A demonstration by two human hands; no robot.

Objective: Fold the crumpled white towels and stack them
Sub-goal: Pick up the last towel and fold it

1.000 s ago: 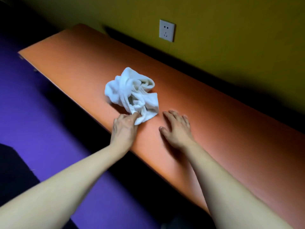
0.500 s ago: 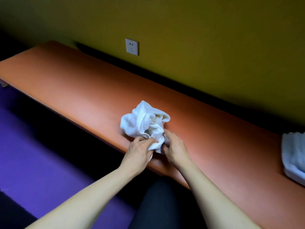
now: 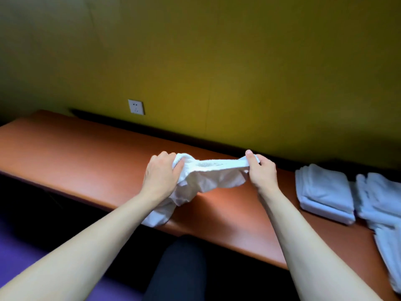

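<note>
Here, left hand (image 3: 161,174) and right hand (image 3: 261,170) both grip one towel (image 3: 208,178).

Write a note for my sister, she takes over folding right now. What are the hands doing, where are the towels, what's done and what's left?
Left hand: grips one end of the white towel, fingers curled round it.
Right hand: pinches the other end of the same edge.
The towel is held up above the orange table, its top edge pulled out between the hands, the rest hanging crumpled, not folded yet.
Done: a folded stack lies on the table to the right.
More white towels lie at the far right; whether they are folded is hard to tell.
Left: spread this towel, fold it, put it on the stack.
</note>
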